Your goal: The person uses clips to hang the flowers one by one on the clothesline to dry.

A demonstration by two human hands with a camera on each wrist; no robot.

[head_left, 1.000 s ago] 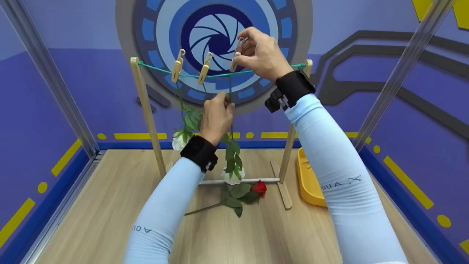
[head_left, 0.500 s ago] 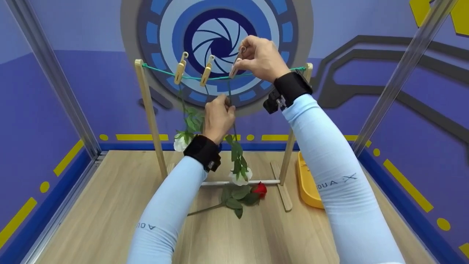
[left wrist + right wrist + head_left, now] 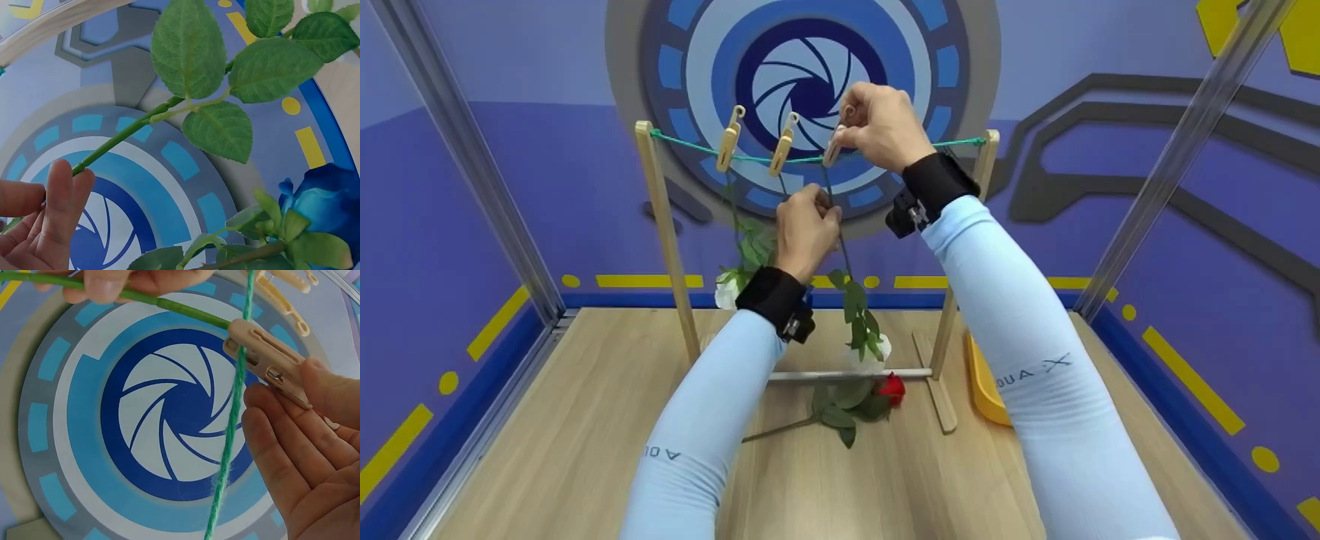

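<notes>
My left hand (image 3: 806, 229) pinches the green stem (image 3: 121, 138) of a white rose (image 3: 871, 354) that hangs head down. Between thumb and fingers, my right hand (image 3: 889, 127) holds a wooden clothespin (image 3: 264, 360) at the green string (image 3: 230, 427). In the right wrist view the pin's tip meets the stem's top end, and the string passes at its mouth. Two more clothespins (image 3: 728, 142) sit on the string to the left. Another white rose (image 3: 727, 290) hangs from the leftmost one. A blue rose (image 3: 320, 211) shows in the left wrist view, mostly hidden behind my left hand in the head view.
A wooden frame (image 3: 664, 225) with two posts carries the string. On the table (image 3: 607, 420) a red rose (image 3: 892, 390) lies in front of the frame's white bar (image 3: 810, 375). The yellow tray (image 3: 986, 390) at right is partly covered by my right arm.
My right hand has moved down and left, bringing the clothespin from above the string onto it. The held white rose's bloom has swung to the right. My left hand keeps its pinch.
</notes>
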